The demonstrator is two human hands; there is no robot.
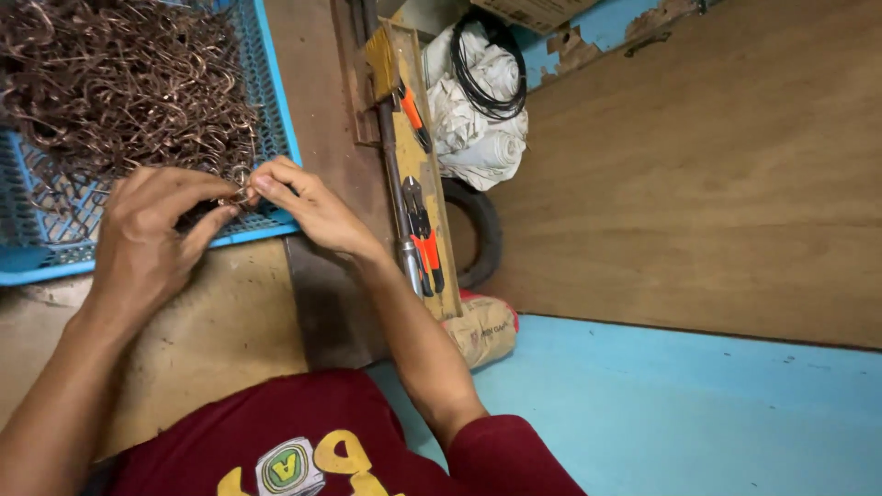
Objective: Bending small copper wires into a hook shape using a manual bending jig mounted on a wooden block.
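Note:
My left hand (152,230) and my right hand (308,207) meet over the near edge of a blue plastic crate (276,101). Together their fingertips pinch one small bent copper wire piece (241,196). The crate holds a tangled heap of brown copper wire hooks (119,83) just beyond my fingers. Both forearms reach in from the bottom of the view, above a dark red shirt (303,441).
The crate rests on a worn wooden bench (239,331). To the right, a narrow wooden ledge carries orange-handled pliers (423,243) and a second orange-handled tool (412,112). Beyond lie white cloth (473,110), coiled black cable (487,87), a tyre (485,230), a sack (482,331).

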